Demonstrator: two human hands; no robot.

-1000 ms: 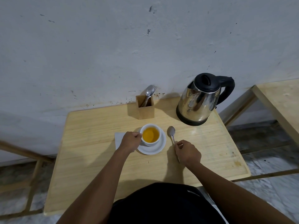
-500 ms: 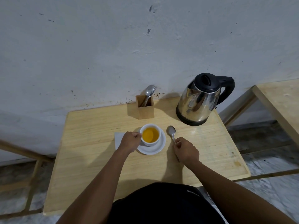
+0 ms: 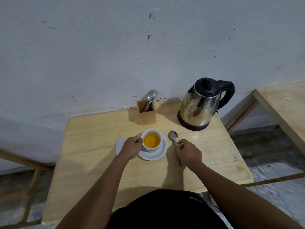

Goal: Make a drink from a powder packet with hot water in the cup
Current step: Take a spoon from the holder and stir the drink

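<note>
Mid-tabletop: white cup (image 3: 152, 140) of orange drink on its saucer (image 3: 153, 154), gripped at the left side by left hand (image 3: 132, 146), probably for steadiness. Right hand (image 3: 188, 152) pinching spoon (image 3: 173, 137) handle, bowl flat on tabletop (image 3: 92, 156), presumably for stirring.

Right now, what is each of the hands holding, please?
Left hand: closed on the white cup, at its side.
Right hand: closed on the spoon handle.

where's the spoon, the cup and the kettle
spoon (image 3: 172, 135), head view, on its bowl
cup (image 3: 158, 132), head view, on its white rim
kettle (image 3: 198, 106), head view, on its steel body
</note>
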